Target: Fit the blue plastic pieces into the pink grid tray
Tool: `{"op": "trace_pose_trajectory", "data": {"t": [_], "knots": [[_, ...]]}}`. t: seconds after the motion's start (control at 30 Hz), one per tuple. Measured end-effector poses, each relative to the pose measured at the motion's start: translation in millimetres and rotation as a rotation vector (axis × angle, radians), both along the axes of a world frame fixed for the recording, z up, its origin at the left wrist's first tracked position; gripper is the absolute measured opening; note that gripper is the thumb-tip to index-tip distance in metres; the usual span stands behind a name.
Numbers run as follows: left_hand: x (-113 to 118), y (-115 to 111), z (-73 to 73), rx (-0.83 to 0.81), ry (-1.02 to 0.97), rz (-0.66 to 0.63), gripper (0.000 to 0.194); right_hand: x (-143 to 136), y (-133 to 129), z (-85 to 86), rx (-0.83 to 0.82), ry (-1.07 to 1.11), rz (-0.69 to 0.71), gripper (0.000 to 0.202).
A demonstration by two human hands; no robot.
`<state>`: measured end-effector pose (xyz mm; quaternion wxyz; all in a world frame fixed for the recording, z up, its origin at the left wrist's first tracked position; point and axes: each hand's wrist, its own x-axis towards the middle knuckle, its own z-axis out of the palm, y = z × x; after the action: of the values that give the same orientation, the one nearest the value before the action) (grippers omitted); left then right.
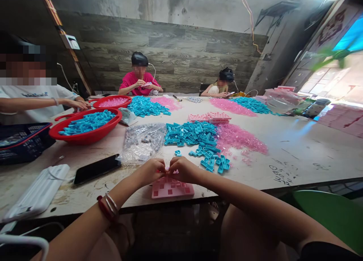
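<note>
My left hand point(151, 171) and my right hand point(183, 170) meet fingertip to fingertip over a pink tray with square holes point(171, 192) at the table's near edge. Both are closed in a pinch; whatever lies between the fingers is too small and hidden to name. Small pink pieces show around the right fingers. Just beyond my hands lie loose blue plastic pieces point(190, 133), long and hollow, some strayed toward me. A heap of clear pink bits point(241, 140) spreads to their right, and a clear bag of small parts point(143, 140) is on their left.
Left of my hands lie a black phone point(96, 169) and a white device with a cable point(38, 193). Red basins point(81, 140) and a dark blue basket point(27, 143) stand farther left, beside a co-worker. Pink trays point(218, 117) are stacked behind the heaps. Two people sit across.
</note>
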<state>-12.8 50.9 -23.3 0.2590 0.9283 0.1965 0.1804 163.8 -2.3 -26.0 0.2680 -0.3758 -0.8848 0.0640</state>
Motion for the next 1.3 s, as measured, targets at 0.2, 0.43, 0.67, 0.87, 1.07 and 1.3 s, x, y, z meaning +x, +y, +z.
{"op": "trace_pose_trajectory", "data": {"t": [0.2, 0.43, 0.67, 0.87, 1.07, 1.3], "knots": [[-2, 0, -3.4, -0.017, 0.011, -0.008, 0.018, -3, 4, 3.8, -0.022, -0.076, 0.003, 0.012], [-3, 6, -7.7, 0.001, 0.006, -0.054, 0.019, -6, 8, 3.5, -0.051, -0.112, -0.013, 0.012], [-3, 5, -5.4, -0.005, 0.056, -0.038, 0.017, -7, 6, 4.4, -0.083, -0.096, -0.018, 0.011], [-4, 1, 6.8, -0.064, 0.087, 0.056, 0.013, -2, 0, 8.7, -0.168, -0.016, -0.064, 0.008], [-11, 7, 11.0, -0.026, 0.178, 0.152, 0.034, 11, 2, 15.3, -0.225, 0.064, -0.189, 0.013], [-2, 6, 4.9, -0.065, 0.279, 0.08, 0.035, 17, 8, 9.2, -0.437, 0.016, -0.265, 0.044]]}}
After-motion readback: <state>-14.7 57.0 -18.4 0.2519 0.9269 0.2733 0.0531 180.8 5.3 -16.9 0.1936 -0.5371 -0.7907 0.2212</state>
